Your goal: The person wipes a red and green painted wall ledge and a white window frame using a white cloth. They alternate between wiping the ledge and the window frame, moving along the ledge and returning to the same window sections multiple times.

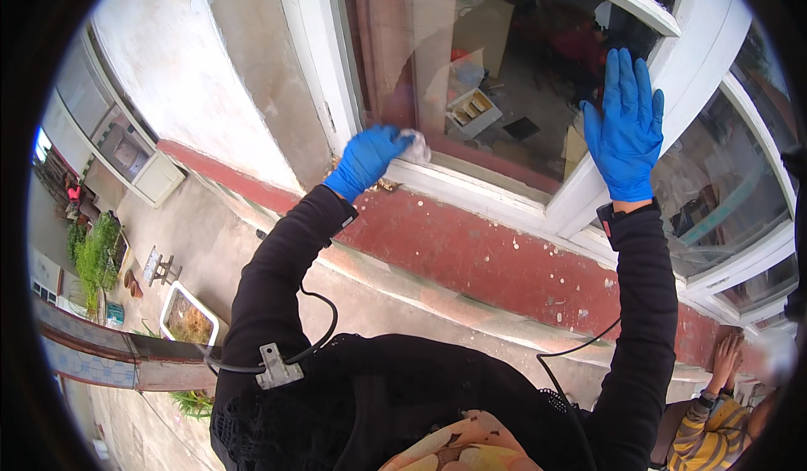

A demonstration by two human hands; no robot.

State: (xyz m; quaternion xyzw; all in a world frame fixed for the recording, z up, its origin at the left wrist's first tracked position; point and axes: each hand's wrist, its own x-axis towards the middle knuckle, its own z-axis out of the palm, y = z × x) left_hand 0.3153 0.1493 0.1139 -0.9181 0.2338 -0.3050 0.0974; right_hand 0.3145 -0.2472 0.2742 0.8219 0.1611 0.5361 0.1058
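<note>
In a blue glove, my left hand (365, 160) holds a crumpled whitish cloth (416, 147) against the lower left corner of a window pane (435, 86), just above the white window frame (441, 181). My right hand (625, 130), gloved in blue as well, lies flat with fingers pointing up on the white upright between two windows and the pane's edge. Nothing shows in it. Behind the glass a box with compartments (474, 111) and a dark flat piece (521, 128) lie on a floor, partly mixed with reflections.
A red painted sill (466, 247) spotted with white runs below the frame. At lower right another person (712, 420) in a striped top has hands near the sill. Leftward are an open door (148, 174), a white planter (217, 329) and a small stool (165, 269). Black cables hang by both arms.
</note>
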